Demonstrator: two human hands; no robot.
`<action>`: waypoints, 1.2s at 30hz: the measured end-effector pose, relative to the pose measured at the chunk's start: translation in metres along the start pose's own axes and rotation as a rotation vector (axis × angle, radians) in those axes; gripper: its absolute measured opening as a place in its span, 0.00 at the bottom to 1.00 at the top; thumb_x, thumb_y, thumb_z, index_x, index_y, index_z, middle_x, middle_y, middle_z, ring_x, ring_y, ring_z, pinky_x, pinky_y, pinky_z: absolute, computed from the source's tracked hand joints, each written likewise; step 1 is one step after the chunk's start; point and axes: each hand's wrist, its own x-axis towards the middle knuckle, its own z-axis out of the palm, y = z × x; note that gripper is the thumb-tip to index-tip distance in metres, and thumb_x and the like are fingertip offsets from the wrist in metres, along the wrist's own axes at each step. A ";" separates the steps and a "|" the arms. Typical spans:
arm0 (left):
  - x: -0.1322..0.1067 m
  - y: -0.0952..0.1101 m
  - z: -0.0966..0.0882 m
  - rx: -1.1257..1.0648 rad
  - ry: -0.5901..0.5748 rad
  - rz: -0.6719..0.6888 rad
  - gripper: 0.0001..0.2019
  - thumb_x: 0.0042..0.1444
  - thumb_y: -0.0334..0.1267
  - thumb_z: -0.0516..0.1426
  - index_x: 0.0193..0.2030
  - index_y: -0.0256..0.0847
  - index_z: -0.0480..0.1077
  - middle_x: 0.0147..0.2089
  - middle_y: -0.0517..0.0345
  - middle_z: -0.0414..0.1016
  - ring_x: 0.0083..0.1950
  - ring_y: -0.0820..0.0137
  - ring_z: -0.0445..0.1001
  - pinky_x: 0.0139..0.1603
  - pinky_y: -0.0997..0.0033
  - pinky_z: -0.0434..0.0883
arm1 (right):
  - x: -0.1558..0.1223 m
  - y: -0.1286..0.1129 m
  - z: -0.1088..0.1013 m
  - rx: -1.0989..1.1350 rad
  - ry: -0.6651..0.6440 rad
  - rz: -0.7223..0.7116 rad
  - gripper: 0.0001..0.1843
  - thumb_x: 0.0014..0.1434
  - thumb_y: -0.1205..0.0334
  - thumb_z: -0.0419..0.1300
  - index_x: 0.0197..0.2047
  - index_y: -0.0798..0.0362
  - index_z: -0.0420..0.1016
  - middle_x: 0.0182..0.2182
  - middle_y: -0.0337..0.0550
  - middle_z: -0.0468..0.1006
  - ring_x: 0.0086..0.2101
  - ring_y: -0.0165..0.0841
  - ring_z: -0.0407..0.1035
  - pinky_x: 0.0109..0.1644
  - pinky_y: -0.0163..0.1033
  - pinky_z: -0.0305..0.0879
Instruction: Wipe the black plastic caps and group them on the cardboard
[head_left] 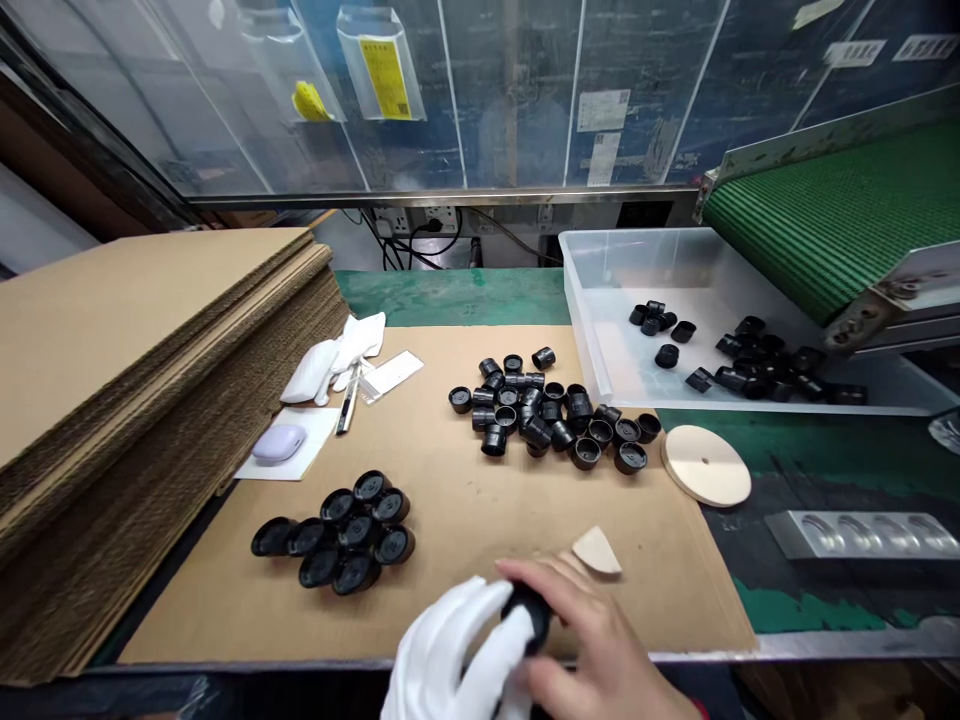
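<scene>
My left hand (pixel 457 655), in a white glove, is at the bottom centre, fingers curled around a black cap (pixel 531 612). My bare right hand (pixel 592 645) comes from the right and its fingers close on the same black cap. Both hands hover over the front edge of the cardboard sheet (pixel 465 520). A small tan wedge-shaped piece (pixel 596 551) lies just beyond my right hand. To the left sits a tight cluster of several black caps (pixel 341 532). Farther back lies a loose pile of several black caps (pixel 551 415).
A clear plastic bin (pixel 600 300) at the right holds more black caps under a green conveyor (pixel 832 220). A round wooden disc (pixel 706 465) and a metal mould (pixel 862 533) lie at the right. A tall stack of cardboard (pixel 127 400), a white glove (pixel 337 365) and a lilac case (pixel 278 442) are at the left.
</scene>
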 end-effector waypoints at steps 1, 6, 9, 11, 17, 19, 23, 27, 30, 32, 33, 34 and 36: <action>-0.001 -0.009 0.001 0.016 -0.050 0.045 0.16 0.51 0.36 0.58 0.48 0.47 0.71 0.50 0.54 0.72 0.51 0.64 0.71 0.48 0.64 0.72 | 0.005 0.003 0.007 -0.044 0.017 0.024 0.31 0.47 0.74 0.62 0.55 0.48 0.68 0.46 0.43 0.75 0.47 0.37 0.68 0.52 0.39 0.64; -0.014 -0.052 0.009 0.106 -0.030 0.058 0.13 0.52 0.34 0.58 0.45 0.38 0.71 0.46 0.47 0.74 0.47 0.62 0.73 0.44 0.60 0.74 | 0.034 0.011 0.026 -0.283 -0.035 0.005 0.27 0.53 0.72 0.60 0.56 0.50 0.65 0.49 0.42 0.72 0.48 0.32 0.68 0.54 0.34 0.66; -0.013 -0.064 0.007 0.259 0.097 -0.073 0.13 0.47 0.33 0.62 0.42 0.41 0.73 0.44 0.49 0.76 0.45 0.59 0.73 0.45 0.55 0.73 | 0.069 0.010 0.016 -0.542 0.080 0.001 0.25 0.58 0.68 0.58 0.59 0.53 0.62 0.55 0.47 0.67 0.53 0.34 0.64 0.58 0.37 0.63; -0.007 -0.067 0.004 0.341 0.144 -0.141 0.12 0.45 0.34 0.64 0.39 0.42 0.75 0.46 0.47 0.76 0.45 0.55 0.72 0.43 0.51 0.73 | 0.098 0.010 0.007 -0.625 0.147 0.034 0.25 0.59 0.72 0.55 0.59 0.56 0.61 0.58 0.52 0.62 0.56 0.39 0.61 0.59 0.43 0.61; 0.011 -0.050 0.001 0.375 0.221 -0.302 0.12 0.47 0.35 0.62 0.40 0.37 0.74 0.48 0.42 0.74 0.47 0.50 0.71 0.46 0.45 0.70 | 0.138 0.002 0.001 -0.630 0.165 0.185 0.17 0.59 0.81 0.47 0.43 0.60 0.72 0.47 0.58 0.68 0.44 0.41 0.70 0.46 0.45 0.68; 0.011 -0.039 0.003 0.265 0.226 -0.242 0.13 0.48 0.34 0.61 0.43 0.37 0.72 0.46 0.45 0.74 0.46 0.56 0.72 0.47 0.51 0.71 | 0.120 -0.003 -0.002 -0.538 0.134 0.202 0.14 0.58 0.78 0.50 0.43 0.58 0.72 0.47 0.55 0.68 0.44 0.39 0.69 0.48 0.43 0.66; 0.003 -0.014 0.010 -0.023 0.058 -0.199 0.19 0.54 0.31 0.55 0.53 0.37 0.65 0.51 0.47 0.71 0.50 0.65 0.72 0.50 0.64 0.72 | 0.058 0.003 -0.006 -0.239 -0.057 0.287 0.08 0.56 0.63 0.59 0.41 0.53 0.74 0.36 0.42 0.74 0.31 0.29 0.72 0.34 0.31 0.68; -0.004 0.006 0.022 -0.317 -0.072 -0.070 0.17 0.55 0.33 0.51 0.52 0.40 0.64 0.47 0.50 0.74 0.48 0.70 0.75 0.48 0.72 0.75 | 0.004 0.028 0.001 0.020 -0.241 0.478 0.27 0.66 0.52 0.38 0.35 0.59 0.73 0.16 0.36 0.67 0.14 0.24 0.62 0.14 0.25 0.55; -0.005 0.016 0.033 -0.459 -0.079 -0.143 0.12 0.54 0.35 0.54 0.46 0.44 0.66 0.39 0.57 0.77 0.39 0.73 0.78 0.41 0.77 0.76 | -0.022 0.045 0.005 0.147 -0.056 0.546 0.37 0.66 0.44 0.30 0.40 0.62 0.71 0.14 0.36 0.64 0.13 0.24 0.58 0.14 0.26 0.52; -0.006 0.020 0.039 -0.469 -0.068 -0.250 0.11 0.51 0.33 0.56 0.43 0.46 0.67 0.37 0.60 0.77 0.36 0.73 0.78 0.39 0.78 0.77 | -0.032 0.049 0.002 0.165 0.119 0.423 0.35 0.63 0.39 0.37 0.48 0.60 0.69 0.23 0.44 0.72 0.18 0.26 0.63 0.18 0.28 0.58; -0.007 0.021 0.041 -0.471 -0.066 -0.280 0.13 0.50 0.33 0.57 0.43 0.46 0.67 0.37 0.60 0.77 0.36 0.73 0.78 0.38 0.77 0.77 | -0.036 0.049 0.000 0.139 0.160 0.318 0.32 0.62 0.38 0.44 0.51 0.58 0.68 0.31 0.49 0.75 0.21 0.27 0.66 0.20 0.29 0.61; -0.008 0.021 0.042 -0.476 -0.069 -0.297 0.14 0.48 0.32 0.57 0.44 0.46 0.67 0.38 0.59 0.77 0.37 0.71 0.79 0.38 0.75 0.77 | -0.038 0.048 -0.003 0.092 0.161 0.209 0.29 0.60 0.40 0.50 0.52 0.56 0.67 0.39 0.53 0.74 0.25 0.29 0.69 0.23 0.30 0.63; -0.010 0.019 0.043 -0.484 -0.086 -0.291 0.17 0.46 0.31 0.57 0.45 0.46 0.66 0.39 0.58 0.78 0.38 0.68 0.79 0.38 0.72 0.78 | -0.040 0.045 -0.006 -0.016 0.131 0.060 0.24 0.57 0.49 0.56 0.52 0.53 0.67 0.46 0.53 0.71 0.31 0.31 0.70 0.27 0.31 0.66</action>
